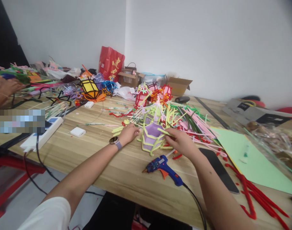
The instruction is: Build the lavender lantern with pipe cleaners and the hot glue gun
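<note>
A small purple lantern (152,135) edged with yellow-green pipe cleaners lies on the wooden table (93,153) between my hands. My left hand (129,132), a watch on its wrist, rests curled on the table just left of the lantern, fingertips pinched at a yellow-green pipe cleaner. My right hand (180,140) is closed on a yellow-green pipe cleaner (163,131) at the lantern's right edge. A blue glue gun (163,167) with an orange trigger lies in front of the lantern, its cord running toward me.
A heap of pink, green and red pipe cleaners (191,119) lies behind my right hand. Green paper (241,153), a black phone (219,167) and red pipe cleaners (256,195) are right. A power strip (44,134), white charger (78,132), yellow lantern (89,88) and another person's hand (7,88) are left.
</note>
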Motion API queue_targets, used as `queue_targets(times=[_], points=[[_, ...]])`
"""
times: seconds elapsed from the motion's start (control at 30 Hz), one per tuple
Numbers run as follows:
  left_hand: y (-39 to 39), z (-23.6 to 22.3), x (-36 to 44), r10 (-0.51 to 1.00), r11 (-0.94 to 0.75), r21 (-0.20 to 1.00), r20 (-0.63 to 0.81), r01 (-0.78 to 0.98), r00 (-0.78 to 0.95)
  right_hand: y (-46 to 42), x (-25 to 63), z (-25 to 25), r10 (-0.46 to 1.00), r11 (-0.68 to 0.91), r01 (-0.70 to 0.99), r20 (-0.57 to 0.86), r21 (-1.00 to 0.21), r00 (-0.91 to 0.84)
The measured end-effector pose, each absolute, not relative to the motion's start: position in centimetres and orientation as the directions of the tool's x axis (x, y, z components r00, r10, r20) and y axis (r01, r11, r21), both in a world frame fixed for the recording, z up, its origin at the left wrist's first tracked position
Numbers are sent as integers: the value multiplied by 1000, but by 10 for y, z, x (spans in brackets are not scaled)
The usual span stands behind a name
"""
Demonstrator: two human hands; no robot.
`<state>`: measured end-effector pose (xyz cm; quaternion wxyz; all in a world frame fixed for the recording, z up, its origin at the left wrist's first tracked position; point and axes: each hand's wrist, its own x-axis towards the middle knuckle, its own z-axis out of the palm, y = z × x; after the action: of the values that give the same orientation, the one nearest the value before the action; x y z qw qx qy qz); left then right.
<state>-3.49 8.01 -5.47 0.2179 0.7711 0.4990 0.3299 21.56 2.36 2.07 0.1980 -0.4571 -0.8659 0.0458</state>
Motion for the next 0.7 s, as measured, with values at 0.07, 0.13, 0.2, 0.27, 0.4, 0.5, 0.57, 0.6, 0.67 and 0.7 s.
queue_targets(times=[0.07,0.13,0.2,0.27,0.4,0.5,0.57,0.6,0.67,0.7], points=[[85,-54,-39,918,-396,678,301,619,258,24,214,17,804,590,759,282,-276,-523],[87,-52,-45,922,-386,699,311,602,230,24,214,14,803,596,732,258,-331,-537],[85,-48,-52,924,-378,720,335,582,186,24,218,15,814,579,710,238,-401,-530],[81,-39,-59,919,-371,736,378,566,111,21,223,20,836,547,708,256,-447,-485],[41,-9,-60,868,-396,763,492,511,-62,-3,220,38,845,532,639,388,-555,-367],[-23,12,-44,824,-546,794,567,266,-2,-45,193,42,843,524,445,367,-727,-392],[-70,15,-27,855,-511,853,493,107,161,-76,168,36,845,452,340,273,-825,-460],[-89,13,-19,875,-446,894,426,38,231,-88,156,31,840,400,284,225,-871,-493],[-115,7,-7,941,-238,968,251,-82,229,-104,141,21,827,306,208,152,-929,-541],[-120,3,-4,963,-165,978,187,-125,195,-106,138,18,834,298,213,145,-930,-532]])
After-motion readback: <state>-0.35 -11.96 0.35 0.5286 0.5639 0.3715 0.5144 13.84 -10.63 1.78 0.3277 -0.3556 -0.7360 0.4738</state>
